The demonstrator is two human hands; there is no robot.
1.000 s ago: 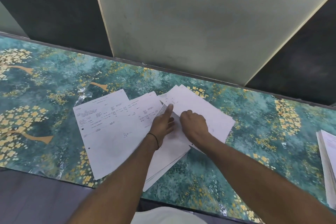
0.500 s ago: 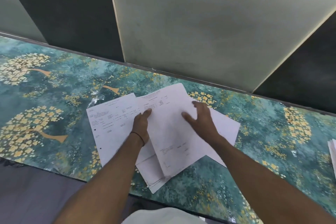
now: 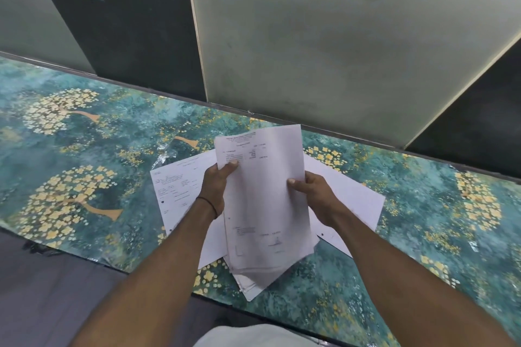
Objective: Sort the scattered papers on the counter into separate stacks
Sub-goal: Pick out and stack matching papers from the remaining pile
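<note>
In the head view, the sheaf of printed sheets (image 3: 262,205) is now raised at a tilt above the counter (image 3: 84,149), where half a second ago it lay flat under both palms. The left hand (image 3: 215,189) pinches its left edge, thumb on the printed face. The right hand (image 3: 315,194) pinches the right edge likewise (the fingers behind the paper are hidden). A printed sheet (image 3: 177,186) at left and blank sheets (image 3: 358,200) at right lie on the counter, so one group seems gathered and the rest unsorted.
</note>
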